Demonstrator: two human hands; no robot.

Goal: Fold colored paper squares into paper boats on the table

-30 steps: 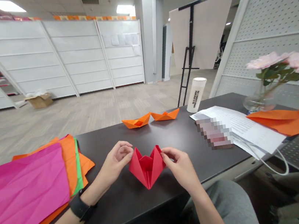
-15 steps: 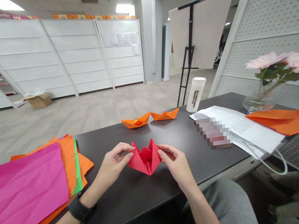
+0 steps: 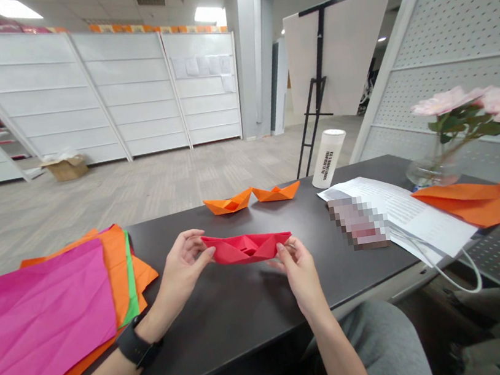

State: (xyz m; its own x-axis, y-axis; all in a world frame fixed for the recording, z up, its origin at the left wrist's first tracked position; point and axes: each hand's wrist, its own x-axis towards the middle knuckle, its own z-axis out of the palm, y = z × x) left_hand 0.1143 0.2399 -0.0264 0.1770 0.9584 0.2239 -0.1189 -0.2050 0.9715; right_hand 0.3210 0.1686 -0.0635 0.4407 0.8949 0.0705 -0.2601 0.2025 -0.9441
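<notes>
A red paper boat hangs stretched out between my two hands, just above the black table. My left hand pinches its left tip between thumb and fingers. At the other end, the thumb and fingers of my right hand grip the right side; some of those fingers are hidden behind the paper. Two orange paper boats, a left one and a right one, stand beyond it near the far edge of the table.
Coloured paper sheets lie at the left. To the right are a white canister, printed papers, a blurred flat object, folded orange paper, a white cable and a flower vase.
The red paper was a folded V shape with raised points; it is now pulled out into a long, flat boat. My hands have moved apart, the right one to the right.
</notes>
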